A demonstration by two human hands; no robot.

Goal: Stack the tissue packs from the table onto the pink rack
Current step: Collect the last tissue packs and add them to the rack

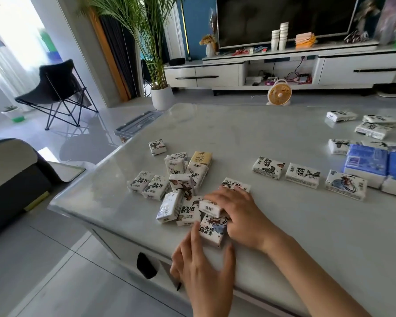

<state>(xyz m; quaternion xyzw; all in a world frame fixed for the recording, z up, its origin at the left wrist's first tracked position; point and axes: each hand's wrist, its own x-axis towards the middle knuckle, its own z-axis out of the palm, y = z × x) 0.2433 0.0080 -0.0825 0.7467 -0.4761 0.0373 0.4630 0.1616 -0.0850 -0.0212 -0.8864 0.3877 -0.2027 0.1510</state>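
Well, both hands were down by the near edge of the bench (pixel 311 220), at the near end of the heap of tissue packs (pixel 180 179). The left hand (pixel 201 268) sat nearest, fingers spread and fairly straight. Its forefinger lay along the left face of the near pack (pixel 212 231) and its thumb was just beside the near right corner, so it bracketed the pack without clamping it. The right hand (pixel 240 216) lay across from the right, fingers draped over the small pack (pixel 209 208) just beyond. Whether it truly gripped anything I could not tell; the palm hid what was under it.

The pink rack was nowhere in view, and every pack seen lay on the bench. Off to the right sat a row of larger packs (pixel 302 175) and, further right, the blue packs (pixel 366 161).

This looked like gathering a handful. To do it well, the packs wanted squaring face to face first, into one block. The squeeze should come from two opposite ends, thumb against fingers, not from above. The wrappers looked slick and soft, so a loose pinch would likely let a middle pack slide out. Better to take only a few. The near pack sat close to the bench edge, so the pressure should go inward toward the heap, and the lift straight up.
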